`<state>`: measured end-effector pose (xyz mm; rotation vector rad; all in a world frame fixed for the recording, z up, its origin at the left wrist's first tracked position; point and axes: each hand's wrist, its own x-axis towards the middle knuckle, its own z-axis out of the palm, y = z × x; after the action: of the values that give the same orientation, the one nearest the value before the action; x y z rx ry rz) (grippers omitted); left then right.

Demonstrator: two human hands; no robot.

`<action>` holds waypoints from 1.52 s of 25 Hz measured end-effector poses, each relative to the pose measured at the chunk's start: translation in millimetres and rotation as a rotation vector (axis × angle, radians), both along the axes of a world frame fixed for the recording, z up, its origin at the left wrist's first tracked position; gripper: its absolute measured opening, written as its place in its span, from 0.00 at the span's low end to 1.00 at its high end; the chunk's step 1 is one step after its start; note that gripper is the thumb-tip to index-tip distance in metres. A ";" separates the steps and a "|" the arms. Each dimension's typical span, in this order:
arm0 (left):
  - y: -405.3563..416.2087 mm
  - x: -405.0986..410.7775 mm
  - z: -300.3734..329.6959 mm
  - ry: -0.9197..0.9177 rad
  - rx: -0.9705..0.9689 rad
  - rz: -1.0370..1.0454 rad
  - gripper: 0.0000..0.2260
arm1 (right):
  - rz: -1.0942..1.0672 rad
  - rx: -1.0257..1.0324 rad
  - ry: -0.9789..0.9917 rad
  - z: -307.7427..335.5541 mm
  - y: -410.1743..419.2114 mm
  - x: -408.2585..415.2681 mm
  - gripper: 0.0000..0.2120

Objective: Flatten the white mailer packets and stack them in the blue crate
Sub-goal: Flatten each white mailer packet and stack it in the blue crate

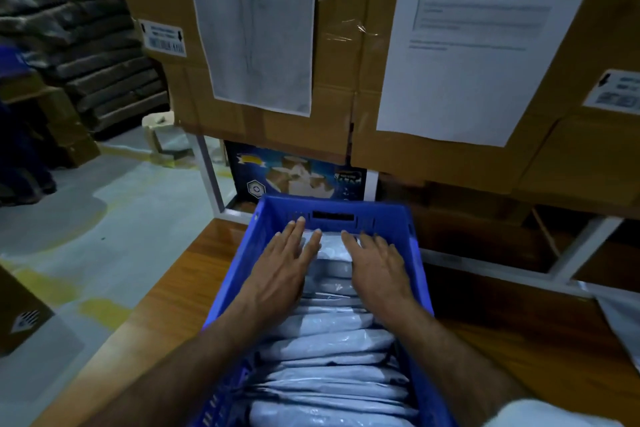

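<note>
Dim storeroom. Pale painted floor (86,218) with yellow markings; wooden tabletop (180,288); stacked cardboard cartons (346,62) bearing taped printed sheets (478,45), text illegible; dark stacked bundles (86,45), possibly sacks.

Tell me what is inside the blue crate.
The blue crate holds white mailer packets in an overlapping row. The left hand and right hand press the far ones. The crate's floor is covered.

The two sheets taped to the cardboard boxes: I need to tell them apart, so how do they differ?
The left sheet carries a faint line drawing; the right sheet carries a bold heading and blurred, unreadable text lines. The left sheet looks narrower, the right sheet wider, hanging lower. Both are white and hang on brown cardboard boxes.
</note>
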<state>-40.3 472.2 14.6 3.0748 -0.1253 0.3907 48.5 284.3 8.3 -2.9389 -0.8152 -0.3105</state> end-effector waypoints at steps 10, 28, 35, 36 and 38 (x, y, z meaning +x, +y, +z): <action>-17.0 47.9 -29.6 0.038 0.044 0.008 0.26 | -0.093 0.049 0.116 8.3 8.7 28.0 0.31; -14.9 24.4 -62.7 -0.029 -0.032 -0.216 0.06 | 0.058 -0.063 0.256 -12.2 21.9 33.6 0.31; 2.0 39.7 -24.5 0.086 -0.064 -0.082 0.11 | 0.040 -0.005 0.739 -28.9 20.7 43.8 0.30; 8.0 49.5 -26.6 0.145 -0.034 -0.025 0.18 | 0.029 0.005 0.770 -27.5 21.1 41.6 0.32; 16.9 63.5 -40.0 0.376 0.067 0.036 0.29 | 0.006 -0.008 0.819 -23.6 20.1 35.1 0.35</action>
<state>23.2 489.1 -25.5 3.1508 -0.0713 -0.1980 83.7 304.4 -15.4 -2.6572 -0.6706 0.8387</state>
